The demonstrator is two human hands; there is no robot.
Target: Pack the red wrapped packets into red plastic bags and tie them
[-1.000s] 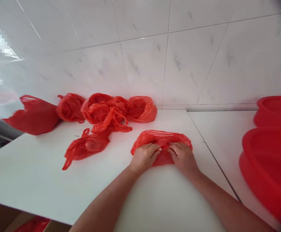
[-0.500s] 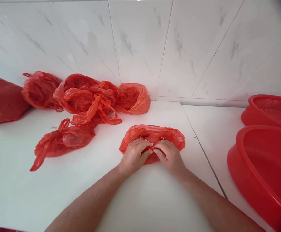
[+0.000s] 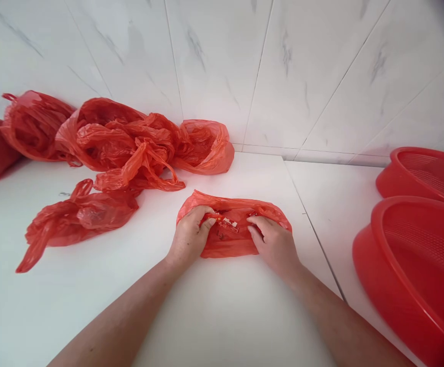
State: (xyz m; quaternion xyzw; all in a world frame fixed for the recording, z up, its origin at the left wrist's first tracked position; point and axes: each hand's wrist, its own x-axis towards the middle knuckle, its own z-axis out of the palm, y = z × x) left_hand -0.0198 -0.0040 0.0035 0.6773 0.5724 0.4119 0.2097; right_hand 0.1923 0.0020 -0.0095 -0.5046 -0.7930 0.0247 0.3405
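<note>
A red plastic bag [image 3: 229, 248] lies on the white table with its mouth spread wide. Inside it are small pale and red pieces [image 3: 229, 223], too small to name surely. My left hand [image 3: 191, 232] is over the bag's left side, its thumb and forefinger closed on a small red wrapper-like piece [image 3: 215, 216]. Over the right side of the bag is my right hand [image 3: 273, 242], fingers bent, with a slight gap between thumb and forefinger. A tiny dark red piece lies by those fingertips; I see no clear grip on it.
Several crumpled red plastic bags [image 3: 111, 135] line the tiled wall [image 3: 214, 61] at the back left. A knotted red bag [image 3: 80, 219] lies nearer. Two red plastic baskets [image 3: 405, 275] stand at the right, past a seam in the tabletop [image 3: 321, 250].
My hands, together over the bag before, have moved apart, the left one leftward with the small red piece. More of the bag's inside shows. The view has shifted slightly.
</note>
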